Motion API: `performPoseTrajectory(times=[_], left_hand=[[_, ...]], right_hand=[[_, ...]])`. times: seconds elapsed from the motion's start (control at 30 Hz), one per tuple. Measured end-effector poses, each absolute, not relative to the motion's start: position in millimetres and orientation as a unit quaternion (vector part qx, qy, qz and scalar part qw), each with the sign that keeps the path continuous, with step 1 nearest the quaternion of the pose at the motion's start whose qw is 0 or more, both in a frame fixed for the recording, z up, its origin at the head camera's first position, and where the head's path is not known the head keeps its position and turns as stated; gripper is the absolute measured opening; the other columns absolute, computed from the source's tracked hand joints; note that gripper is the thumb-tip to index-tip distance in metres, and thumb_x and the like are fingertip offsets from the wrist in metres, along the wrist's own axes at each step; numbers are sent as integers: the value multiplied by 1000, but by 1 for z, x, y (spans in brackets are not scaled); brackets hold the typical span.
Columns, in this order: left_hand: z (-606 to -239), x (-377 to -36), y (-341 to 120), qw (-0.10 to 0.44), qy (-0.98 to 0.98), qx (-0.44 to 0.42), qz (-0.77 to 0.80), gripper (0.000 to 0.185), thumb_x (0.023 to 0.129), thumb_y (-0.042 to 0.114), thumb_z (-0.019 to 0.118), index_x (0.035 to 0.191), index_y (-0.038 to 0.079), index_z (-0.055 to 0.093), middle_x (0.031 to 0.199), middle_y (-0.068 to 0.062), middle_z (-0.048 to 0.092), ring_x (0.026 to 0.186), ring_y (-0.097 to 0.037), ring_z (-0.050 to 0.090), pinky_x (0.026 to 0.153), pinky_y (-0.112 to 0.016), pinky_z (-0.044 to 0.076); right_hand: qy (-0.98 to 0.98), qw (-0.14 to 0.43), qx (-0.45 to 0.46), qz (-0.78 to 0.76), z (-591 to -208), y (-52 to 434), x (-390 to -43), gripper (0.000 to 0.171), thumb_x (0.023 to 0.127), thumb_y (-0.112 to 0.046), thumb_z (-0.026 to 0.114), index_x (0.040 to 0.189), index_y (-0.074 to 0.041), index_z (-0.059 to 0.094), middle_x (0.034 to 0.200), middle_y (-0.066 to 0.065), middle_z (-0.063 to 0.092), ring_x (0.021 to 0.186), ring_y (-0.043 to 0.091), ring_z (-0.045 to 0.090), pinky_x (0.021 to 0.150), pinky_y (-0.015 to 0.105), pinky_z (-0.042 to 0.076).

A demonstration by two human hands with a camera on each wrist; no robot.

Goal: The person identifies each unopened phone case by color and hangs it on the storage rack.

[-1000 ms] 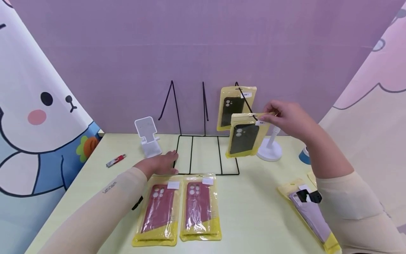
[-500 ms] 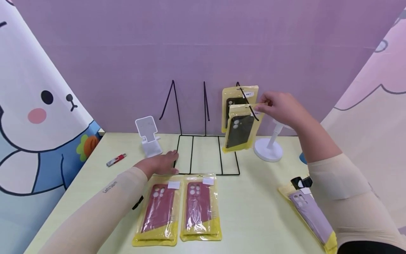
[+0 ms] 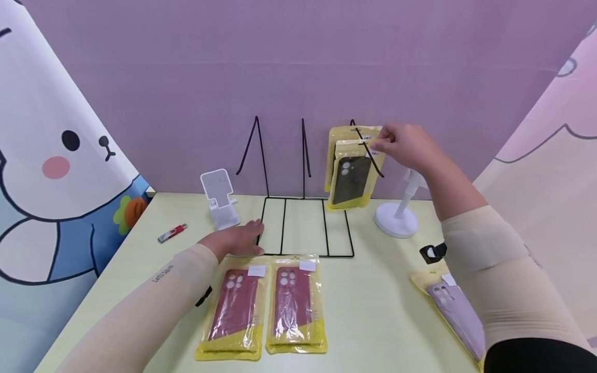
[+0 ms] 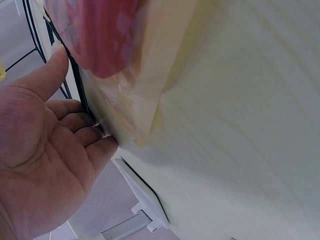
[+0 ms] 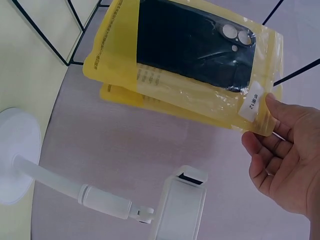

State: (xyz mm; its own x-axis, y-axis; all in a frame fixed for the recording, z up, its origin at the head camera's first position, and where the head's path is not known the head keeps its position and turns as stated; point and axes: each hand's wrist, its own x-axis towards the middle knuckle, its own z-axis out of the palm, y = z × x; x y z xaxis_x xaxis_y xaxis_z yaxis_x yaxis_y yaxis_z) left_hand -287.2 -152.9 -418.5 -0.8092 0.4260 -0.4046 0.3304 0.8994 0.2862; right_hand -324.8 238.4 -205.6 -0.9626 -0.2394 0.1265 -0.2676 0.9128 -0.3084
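The right hand [image 5: 285,160] pinches the top corner, at 3 o'clock, of the light, floppy, slippery black case bag [image 5: 185,65]; the left hand [image 3: 238,241] lies flat on the table [image 3: 373,300].

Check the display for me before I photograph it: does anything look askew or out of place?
Nothing damaged. The front black-case packet hangs slightly askew over the one behind, its top corner pinched by the right hand.

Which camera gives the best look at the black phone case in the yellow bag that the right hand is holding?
The right wrist view: the black phone case in its yellow plastic bag fills the frame, camera holes and white label clear. The head view shows it small, on the black wire rack. The left wrist view misses it.
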Motion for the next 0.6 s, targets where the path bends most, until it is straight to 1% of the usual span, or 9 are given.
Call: performPoseTrajectory(times=[0.23, 0.33, 0.43, 0.6], left_hand=[[-419, -287, -151, 238, 944, 201, 105, 83, 98, 41, 57, 157, 4, 12, 164, -18, 4, 152, -36, 5, 123, -49, 13], [-419, -287, -149, 240, 944, 202, 105, 83, 98, 41, 57, 157, 4, 12, 165, -18, 3, 152, -36, 5, 123, -50, 14], [-419, -286, -148, 240, 944, 202, 106, 83, 98, 41, 57, 157, 4, 12, 165, -17, 3, 152, -36, 5, 123, -49, 13], [-420, -288, -147, 237, 945, 203, 102, 83, 98, 42, 57, 158, 5, 12, 165, -16, 3, 152, -35, 5, 123, -49, 14]], right_hand=[[-978, 43, 124, 164, -206, 238, -329, 41, 97, -49, 56, 110, -10, 60, 107, 13, 64, 92, 30, 54, 74, 42, 46], [-975, 48, 126, 175, -206, 241, -327, 42, 97, -47, 57, 113, -8, 60, 110, 15, 63, 97, 31, 56, 78, 45, 48], [-972, 58, 122, 191, -206, 246, -322, 46, 97, -45, 57, 121, -6, 56, 116, 17, 60, 104, 33, 55, 84, 49, 49], [-969, 96, 102, 203, -202, 259, -302, 58, 97, -46, 55, 136, -4, 46, 129, 20, 53, 116, 37, 50, 93, 56, 48]])
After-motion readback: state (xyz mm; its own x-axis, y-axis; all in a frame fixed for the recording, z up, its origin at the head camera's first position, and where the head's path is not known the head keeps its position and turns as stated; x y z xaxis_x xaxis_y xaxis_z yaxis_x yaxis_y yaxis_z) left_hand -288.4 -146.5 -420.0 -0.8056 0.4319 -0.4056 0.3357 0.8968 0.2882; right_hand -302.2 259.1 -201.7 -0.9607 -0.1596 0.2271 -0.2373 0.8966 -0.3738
